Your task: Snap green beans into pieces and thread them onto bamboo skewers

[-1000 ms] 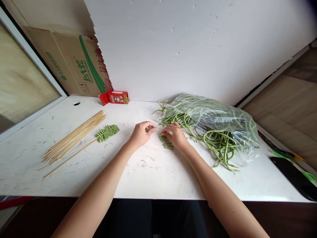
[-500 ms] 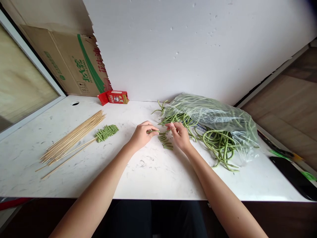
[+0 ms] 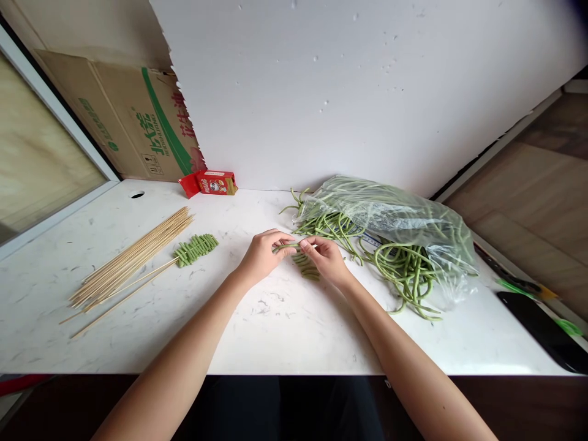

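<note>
Between my hands is a short green bean piece point(image 3: 288, 246), lying roughly level above the table. My left hand point(image 3: 267, 252) is closed on its left part, thumb and fingers pinching it. The fingertips of my right hand point(image 3: 325, 257) are pinched at its right end. Below them, partly hidden by my right hand, a row of cut bean pieces point(image 3: 305, 267) lies on the white tabletop. To the right of my right hand, long green beans point(image 3: 408, 269) lie in a loose tangle, and more sit inside a clear plastic bag point(image 3: 390, 205).
On the left lie a bundle of bamboo skewers point(image 3: 133, 260) and bean pieces threaded on skewers point(image 3: 196, 250). A small red box point(image 3: 217, 182) stands by the back wall, near a cardboard box point(image 3: 133, 122). A black phone point(image 3: 542, 327) lies at the right edge.
My right hand has moved left and its fingertips have closed on the right end of the bean piece. My left hand keeps its hold. The view has shifted slightly.
</note>
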Demonstrator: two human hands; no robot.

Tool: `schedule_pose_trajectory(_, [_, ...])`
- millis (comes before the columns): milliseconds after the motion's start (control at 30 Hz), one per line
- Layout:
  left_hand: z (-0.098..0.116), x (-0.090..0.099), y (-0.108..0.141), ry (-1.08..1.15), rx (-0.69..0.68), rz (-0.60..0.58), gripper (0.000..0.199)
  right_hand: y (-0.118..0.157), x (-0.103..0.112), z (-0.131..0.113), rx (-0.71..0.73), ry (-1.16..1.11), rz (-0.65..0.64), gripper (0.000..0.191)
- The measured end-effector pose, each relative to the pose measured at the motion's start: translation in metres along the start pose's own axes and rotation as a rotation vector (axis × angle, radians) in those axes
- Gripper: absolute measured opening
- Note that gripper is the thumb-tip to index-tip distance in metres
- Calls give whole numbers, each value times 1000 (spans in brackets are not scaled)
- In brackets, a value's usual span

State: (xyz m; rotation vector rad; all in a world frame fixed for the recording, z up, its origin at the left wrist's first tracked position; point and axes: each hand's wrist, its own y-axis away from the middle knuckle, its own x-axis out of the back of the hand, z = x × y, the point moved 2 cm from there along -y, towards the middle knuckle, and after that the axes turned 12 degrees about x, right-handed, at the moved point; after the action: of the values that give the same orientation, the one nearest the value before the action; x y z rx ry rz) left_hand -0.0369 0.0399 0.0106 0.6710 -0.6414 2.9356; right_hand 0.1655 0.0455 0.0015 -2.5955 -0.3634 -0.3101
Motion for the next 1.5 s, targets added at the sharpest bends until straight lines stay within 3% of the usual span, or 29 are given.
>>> schedule_pose_trajectory(167, [1, 4, -1, -39, -21, 46, 13, 1, 3, 0, -24, -26, 71, 47])
schedule_pose_trajectory(367, [2, 3, 0, -46, -26, 39, 11, 2, 4, -1, -46, -167, 84, 64])
schedule_pose_trajectory(600, [2, -1, 1, -31, -30, 6, 8, 2, 0, -5, -24, -103, 29, 41])
schedule_pose_trajectory(833, [1, 0, 0, -36, 10, 8, 12, 2, 0, -2, -22, -55, 69, 39])
schedule_pose_trajectory(1167, [2, -1, 1, -34, -41, -49, 6, 1, -3, -9, 5, 30, -58, 38])
schedule_pose_trajectory(1500, [5, 3, 0, -37, -123, -36, 15, 7, -6, 1, -64, -232, -181, 41])
